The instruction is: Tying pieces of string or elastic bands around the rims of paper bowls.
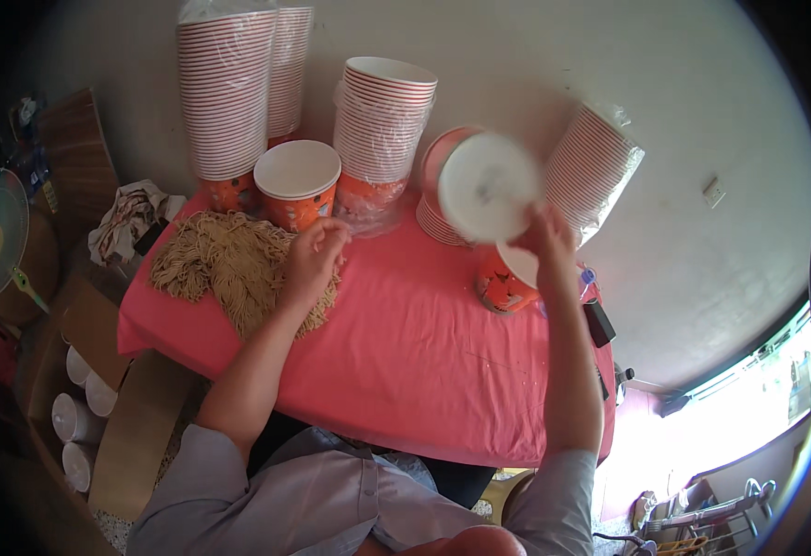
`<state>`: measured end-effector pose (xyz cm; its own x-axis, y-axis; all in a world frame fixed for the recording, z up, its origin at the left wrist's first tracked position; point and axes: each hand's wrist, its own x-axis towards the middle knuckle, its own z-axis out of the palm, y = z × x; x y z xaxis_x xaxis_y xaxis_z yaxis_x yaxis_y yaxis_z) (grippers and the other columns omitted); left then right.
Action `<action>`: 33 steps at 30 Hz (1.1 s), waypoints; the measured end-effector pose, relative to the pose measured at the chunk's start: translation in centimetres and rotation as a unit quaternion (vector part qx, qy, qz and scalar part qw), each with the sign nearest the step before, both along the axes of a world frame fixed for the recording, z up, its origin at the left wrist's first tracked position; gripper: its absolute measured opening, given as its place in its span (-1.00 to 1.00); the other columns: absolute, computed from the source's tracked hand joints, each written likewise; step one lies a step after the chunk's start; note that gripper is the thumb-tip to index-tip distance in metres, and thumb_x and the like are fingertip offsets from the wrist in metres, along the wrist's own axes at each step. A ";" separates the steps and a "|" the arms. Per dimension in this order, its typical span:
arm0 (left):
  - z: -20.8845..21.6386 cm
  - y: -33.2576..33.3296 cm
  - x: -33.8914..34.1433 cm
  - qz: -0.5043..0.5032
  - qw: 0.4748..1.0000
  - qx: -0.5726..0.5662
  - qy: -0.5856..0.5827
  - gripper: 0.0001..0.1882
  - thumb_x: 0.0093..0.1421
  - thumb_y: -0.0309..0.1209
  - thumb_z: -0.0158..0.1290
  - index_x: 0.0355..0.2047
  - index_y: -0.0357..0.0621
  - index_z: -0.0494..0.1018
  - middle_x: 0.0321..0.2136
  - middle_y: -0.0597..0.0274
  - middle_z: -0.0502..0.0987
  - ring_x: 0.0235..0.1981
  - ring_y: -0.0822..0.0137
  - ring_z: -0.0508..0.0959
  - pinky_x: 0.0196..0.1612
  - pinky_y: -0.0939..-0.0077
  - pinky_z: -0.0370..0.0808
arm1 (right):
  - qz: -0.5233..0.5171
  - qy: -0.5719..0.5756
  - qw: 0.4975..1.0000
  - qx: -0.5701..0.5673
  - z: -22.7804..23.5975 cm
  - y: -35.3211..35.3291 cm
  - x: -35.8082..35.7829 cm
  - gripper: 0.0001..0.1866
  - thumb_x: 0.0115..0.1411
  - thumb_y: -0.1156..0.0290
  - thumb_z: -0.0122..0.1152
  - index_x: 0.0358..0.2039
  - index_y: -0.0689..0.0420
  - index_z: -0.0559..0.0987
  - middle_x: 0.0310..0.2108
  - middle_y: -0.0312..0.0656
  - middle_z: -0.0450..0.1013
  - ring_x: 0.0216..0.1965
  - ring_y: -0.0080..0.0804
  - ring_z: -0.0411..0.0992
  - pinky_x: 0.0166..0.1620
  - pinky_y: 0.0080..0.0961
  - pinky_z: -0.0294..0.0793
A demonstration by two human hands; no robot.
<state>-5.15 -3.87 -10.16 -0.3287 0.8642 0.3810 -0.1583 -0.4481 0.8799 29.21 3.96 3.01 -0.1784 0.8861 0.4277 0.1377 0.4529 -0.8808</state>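
Observation:
My right hand [551, 243] grips the edge of a round white lid [487, 185], tilted and blurred, above the table. Below it stands an orange printed paper bucket [503, 285], partly behind my hand. My left hand [315, 255] is raised by the tan heap of cords [225, 259], its fingers pinched together. Whether anything is between them cannot be made out. Just behind that hand is another orange paper bucket [300, 211] with a white rim. Beyond the held lid, a stack of lids [435, 222] sits on the table, with a pinkish disc [444, 148] leaning behind it.
Tall nested stacks of paper buckets [228, 102] [382, 120] in clear plastic line the wall, with another wrapped stack [595, 171] leaning at the right. A pink cloth covers the table [405, 371]. At the left, an open cardboard box [151, 445] holds white cylinders [76, 417].

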 end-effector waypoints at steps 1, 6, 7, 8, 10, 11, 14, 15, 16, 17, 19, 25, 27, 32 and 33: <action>-0.6 0.1 0.2 -0.004 0.999 -0.004 0.045 -0.87 0.47 -0.41 0.09 -0.11 -0.21 0.54 -0.41 0.41 0.55 -0.51 0.59 0.45 -0.43 0.64 0.40 | 0.010 0.020 0.999 -0.039 2.0 1.4 -0.5 -0.48 0.40 -0.09 0.23 -0.07 0.18 0.57 -0.33 -0.20 0.59 -0.36 -0.42 0.62 -0.22 -0.46 0.65; -0.8 -0.4 2.5 0.075 0.957 0.063 0.273 -0.85 0.42 -0.44 0.14 -0.10 -0.28 0.58 -0.40 0.24 0.64 -0.44 0.51 0.58 -0.36 0.52 0.51 | -0.026 0.042 0.983 -0.176 6.0 12.3 2.2 -0.29 0.19 -0.38 0.31 -0.21 0.14 0.58 -0.45 -0.17 0.59 -0.39 -0.33 0.62 -0.25 -0.34 0.65; -0.5 -0.4 3.0 0.060 0.958 0.070 0.273 -0.83 0.39 -0.45 0.15 -0.09 -0.28 0.59 -0.36 0.12 0.67 -0.41 0.41 0.63 -0.32 0.46 0.55 | -0.005 0.034 0.975 -0.221 5.9 14.3 3.4 -0.27 0.17 -0.40 0.32 -0.22 0.14 0.58 -0.45 -0.18 0.59 -0.38 -0.31 0.61 -0.23 -0.29 0.65; -0.7 -0.7 2.8 0.063 0.957 0.070 0.275 -0.83 0.39 -0.45 0.15 -0.09 -0.28 0.59 -0.36 0.12 0.67 -0.41 0.41 0.63 -0.32 0.46 0.55 | 0.027 0.024 0.962 -0.271 5.9 15.0 2.7 -0.26 0.15 -0.42 0.33 -0.23 0.14 0.58 -0.46 -0.18 0.58 -0.38 -0.28 0.61 -0.21 -0.23 0.65; -1.1 -0.9 2.5 0.066 0.943 0.073 0.317 -0.83 0.41 -0.45 0.14 -0.08 -0.28 0.58 -0.34 0.13 0.65 -0.40 0.38 0.62 -0.29 0.44 0.54 | -0.032 0.046 0.964 -0.258 4.8 16.0 1.2 -0.23 0.12 -0.43 0.34 -0.22 0.15 0.60 -0.47 -0.23 0.55 -0.39 -0.24 0.59 -0.19 -0.17 0.64; -0.9 -1.3 2.5 0.062 0.936 0.063 0.339 -0.85 0.39 -0.48 0.14 -0.09 -0.27 0.57 -0.32 0.09 0.66 -0.40 0.30 0.64 -0.29 0.42 0.55 | -0.039 0.050 0.960 -0.274 4.3 16.3 0.8 -0.23 0.12 -0.42 0.34 -0.22 0.17 0.60 -0.46 -0.22 0.54 -0.39 -0.22 0.59 -0.18 -0.14 0.65; -0.4 -1.7 3.0 0.057 0.922 0.085 0.375 -0.85 0.35 -0.51 0.14 -0.10 -0.23 0.56 -0.29 0.03 0.67 -0.33 0.11 0.70 -0.26 0.30 0.62 | -0.045 0.029 0.956 -0.288 2.8 17.2 0.2 -0.22 0.16 -0.44 0.26 -0.21 0.17 0.60 -0.39 -0.19 0.54 -0.40 -0.20 0.59 -0.12 -0.04 0.62; -0.3 -1.8 3.1 0.054 0.922 0.080 0.375 -0.85 0.35 -0.51 0.14 -0.10 -0.23 0.56 -0.29 0.03 0.67 -0.33 0.11 0.70 -0.26 0.30 0.62 | -0.042 0.004 0.958 -0.284 2.3 17.4 0.0 -0.21 0.20 -0.46 0.17 -0.22 0.17 0.60 -0.33 -0.16 0.55 -0.41 -0.19 0.59 -0.06 0.03 0.58; -0.3 -2.0 3.3 0.047 0.916 0.090 0.388 -0.85 0.35 -0.52 0.14 -0.10 -0.24 0.57 -0.30 0.04 0.66 -0.37 0.14 0.67 -0.28 0.32 0.60 | -0.043 0.004 0.956 -0.290 1.9 17.8 -0.3 -0.21 0.20 -0.46 0.17 -0.22 0.17 0.60 -0.33 -0.16 0.55 -0.41 -0.19 0.59 -0.06 0.03 0.58; -0.4 -1.9 3.5 0.038 0.910 0.102 0.400 -0.86 0.35 -0.52 0.15 -0.10 -0.25 0.57 -0.31 0.06 0.65 -0.40 0.17 0.65 -0.29 0.35 0.58 | -0.038 -0.006 0.956 -0.291 1.7 18.3 -0.5 -0.21 0.22 -0.46 0.14 -0.22 0.18 0.60 -0.36 -0.16 0.55 -0.44 -0.19 0.60 -0.11 0.00 0.60; -0.9 -1.7 3.7 0.038 0.903 0.123 0.410 -0.85 0.34 -0.53 0.16 -0.10 -0.25 0.58 -0.30 0.05 0.66 -0.37 0.14 0.66 -0.28 0.33 0.60 | -0.036 -0.016 0.953 -0.299 0.9 19.2 -0.9 -0.21 0.24 -0.46 0.11 -0.22 0.18 0.60 -0.39 -0.16 0.56 -0.47 -0.19 0.60 -0.16 -0.02 0.62; -1.1 -1.5 3.7 0.038 0.899 0.132 0.415 -0.85 0.32 -0.54 0.16 -0.11 -0.24 0.58 -0.28 0.02 0.68 -0.31 0.07 0.71 -0.24 0.27 0.64 | -0.048 -0.031 0.924 -0.379 -2.9 20.8 -2.1 -0.19 0.26 -0.44 0.09 -0.24 0.23 0.58 -0.46 -0.04 0.58 -0.50 -0.12 0.64 -0.35 -0.02 0.66; -1.1 -1.6 3.6 0.037 0.898 0.132 0.417 -0.86 0.32 -0.54 0.16 -0.12 -0.24 0.58 -0.27 0.02 0.68 -0.31 0.06 0.71 -0.23 0.28 0.64 | -0.007 -0.026 0.951 -0.308 -3.8 21.1 -1.4 -0.23 0.26 -0.43 0.14 -0.33 0.19 0.60 -0.36 0.01 0.60 -0.44 -0.13 0.64 -0.27 -0.12 0.68; -1.3 -1.1 4.6 0.003 0.896 0.127 0.425 -0.85 0.31 -0.50 0.17 -0.12 -0.20 0.57 -0.26 0.04 0.70 -0.26 0.01 0.71 -0.22 0.17 0.66 | -0.262 -0.292 0.911 -0.124 -3.1 22.5 -0.7 -0.24 0.31 -0.38 0.07 -0.05 0.16 0.64 -0.05 0.10 0.60 -0.07 0.06 0.62 0.01 0.06 0.63; -1.5 -1.2 4.5 0.005 0.895 0.122 0.428 -0.85 0.31 -0.50 0.17 -0.12 -0.20 0.57 -0.26 0.04 0.70 -0.26 0.01 0.71 -0.22 0.17 0.66 | -0.370 -0.425 0.823 0.066 -2.6 21.8 -2.1 -0.25 0.34 -0.35 0.04 0.10 0.11 0.63 0.11 0.09 0.57 0.11 0.12 0.58 0.12 0.13 0.57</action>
<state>-0.66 -5.03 -11.71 0.1667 0.7192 0.6745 0.5334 -0.6411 0.5518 27.08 25.79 0.43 0.1045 0.8424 0.5286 0.9606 0.0520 -0.2729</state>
